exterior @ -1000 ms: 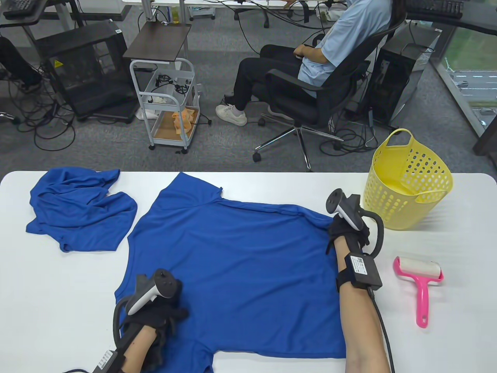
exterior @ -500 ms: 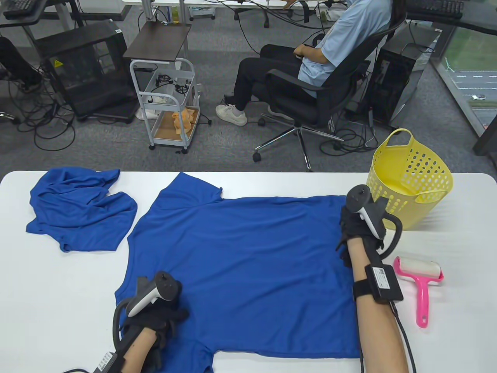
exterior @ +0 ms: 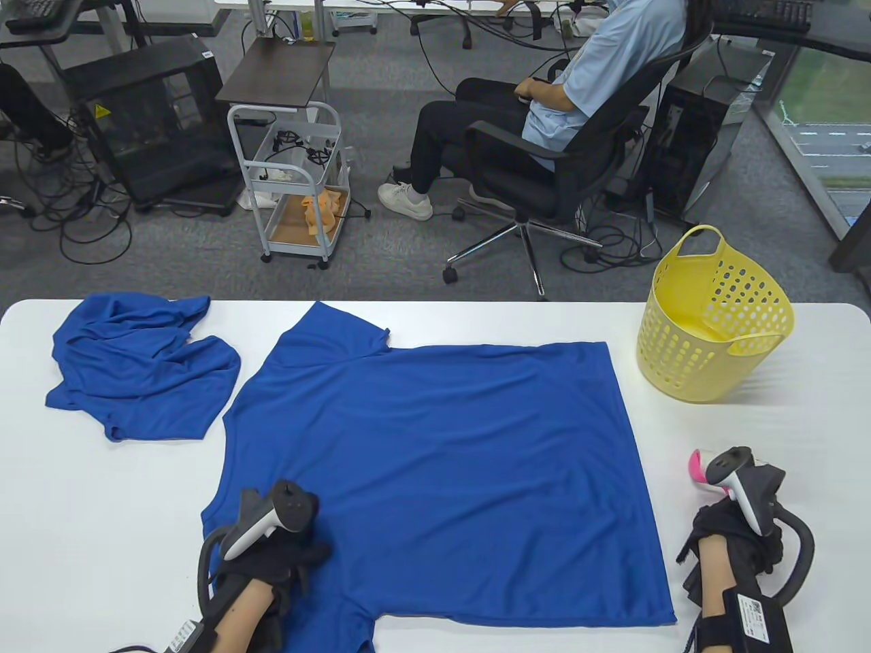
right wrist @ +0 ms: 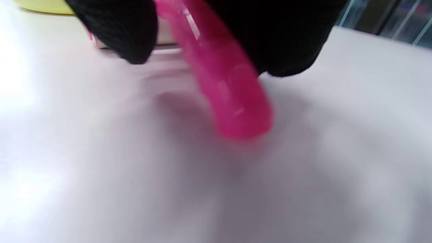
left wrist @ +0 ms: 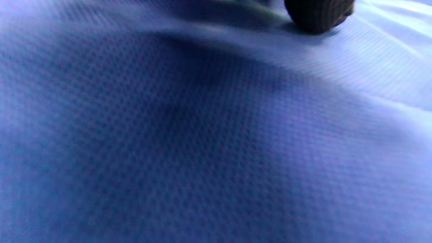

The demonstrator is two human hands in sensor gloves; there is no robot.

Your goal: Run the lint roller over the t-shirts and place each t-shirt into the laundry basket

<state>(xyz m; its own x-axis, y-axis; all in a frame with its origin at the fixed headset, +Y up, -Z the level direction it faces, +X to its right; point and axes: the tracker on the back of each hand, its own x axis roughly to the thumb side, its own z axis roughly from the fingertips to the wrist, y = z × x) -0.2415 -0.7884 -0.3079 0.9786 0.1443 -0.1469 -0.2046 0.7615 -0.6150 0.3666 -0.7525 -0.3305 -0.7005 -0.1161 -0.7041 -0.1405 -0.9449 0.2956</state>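
Lying crumpled at the table's far left, a second t-shirt [exterior: 139, 364] is untouched. The spread t-shirt [exterior: 435, 476] is pressed flat by the left hand [exterior: 272, 564], fingers apparently straight. Right of it, the lint roller [right wrist: 219, 87] is gripped by the right hand [exterior: 738, 537]. Nothing is seen inside the laundry basket [exterior: 714, 326]; rolling appears not yet begun.
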